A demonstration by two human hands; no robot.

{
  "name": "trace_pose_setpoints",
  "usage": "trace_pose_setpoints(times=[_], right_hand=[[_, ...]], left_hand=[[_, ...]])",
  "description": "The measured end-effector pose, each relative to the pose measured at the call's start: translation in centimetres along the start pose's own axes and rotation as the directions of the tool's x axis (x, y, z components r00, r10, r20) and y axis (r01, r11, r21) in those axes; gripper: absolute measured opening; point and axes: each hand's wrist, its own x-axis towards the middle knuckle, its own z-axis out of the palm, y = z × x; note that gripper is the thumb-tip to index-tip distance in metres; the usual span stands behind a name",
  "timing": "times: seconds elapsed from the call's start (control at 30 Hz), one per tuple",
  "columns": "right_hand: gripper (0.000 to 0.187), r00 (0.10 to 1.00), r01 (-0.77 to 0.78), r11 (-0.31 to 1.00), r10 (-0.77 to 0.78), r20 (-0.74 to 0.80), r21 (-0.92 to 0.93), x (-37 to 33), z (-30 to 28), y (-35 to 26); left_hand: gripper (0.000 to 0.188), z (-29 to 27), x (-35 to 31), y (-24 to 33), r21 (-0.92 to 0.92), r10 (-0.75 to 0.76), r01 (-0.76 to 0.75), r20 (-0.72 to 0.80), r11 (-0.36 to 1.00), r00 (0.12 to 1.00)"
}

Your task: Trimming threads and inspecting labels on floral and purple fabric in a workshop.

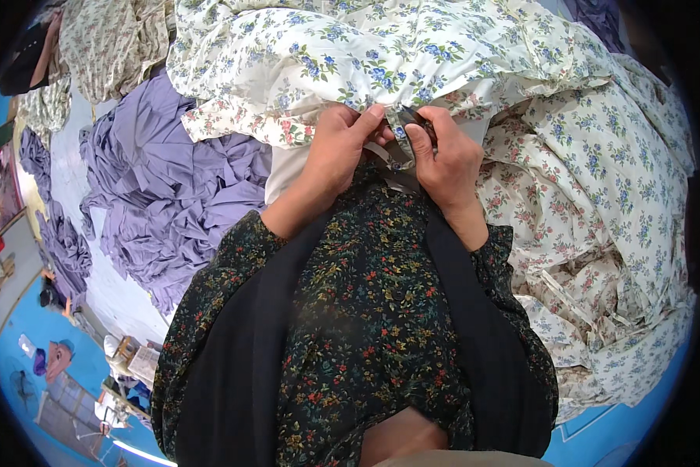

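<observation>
Seemingly to steady it, the left hand (336, 152) pinches cloth (381, 48) at twelve o'clock; the right hand (453, 159) clasps a dark tool (410, 116)

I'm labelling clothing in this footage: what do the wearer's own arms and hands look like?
The left hand and right hand are ungloved. Both sleeves are near-black, densely covered with a small floral print in red, yellow and green, and stop short of the wrists.
</observation>
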Motion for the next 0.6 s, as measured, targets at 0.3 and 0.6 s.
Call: trace_pose_setpoints(times=[0.3, 0.6], right_hand=[[0.018, 0.855, -0.518, 0.566, 0.329, 0.4, 0.641, -0.3, -0.5, 0.2], [0.019, 0.574, -0.757, -0.179, 0.278, 0.771, 0.628, -1.4, -1.2, 0.7]], left_hand=[[0.026, -0.7, -0.2, 0.6, -0.157, -0.071, 0.094, 0.143, 0.983, 0.987], [0.017, -0.1, 0.5, -0.8, -0.286, -0.185, 0.301, 0.369, 0.91, 0.911]])
